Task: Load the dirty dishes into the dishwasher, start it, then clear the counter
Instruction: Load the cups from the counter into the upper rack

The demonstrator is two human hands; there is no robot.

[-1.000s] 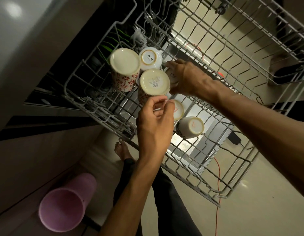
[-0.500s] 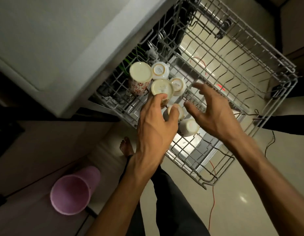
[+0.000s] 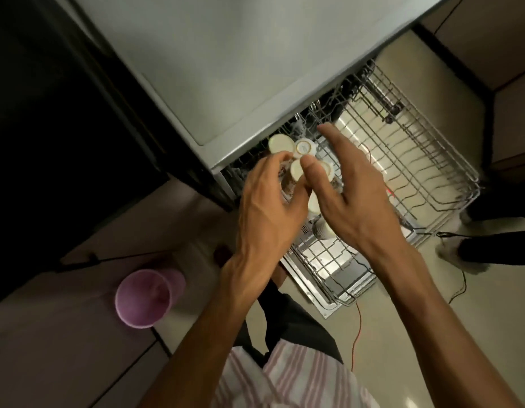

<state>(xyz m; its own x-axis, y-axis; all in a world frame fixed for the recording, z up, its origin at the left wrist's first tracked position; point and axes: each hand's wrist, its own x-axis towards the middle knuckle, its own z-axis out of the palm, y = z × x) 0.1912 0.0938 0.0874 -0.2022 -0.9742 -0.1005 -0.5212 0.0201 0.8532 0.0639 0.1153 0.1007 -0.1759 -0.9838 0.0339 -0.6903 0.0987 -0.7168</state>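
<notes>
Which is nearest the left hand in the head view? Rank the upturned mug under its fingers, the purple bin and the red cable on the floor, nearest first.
From the left hand:
1. Upturned mug, right at the fingertips in the rack.
2. Purple bin, on the floor to the lower left.
3. Red cable, on the floor to the lower right; close to the bin's rank.

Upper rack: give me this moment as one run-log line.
upper rack: pulled out | cups: upside down in rack | left hand: open, above cups | right hand: open, empty
</notes>
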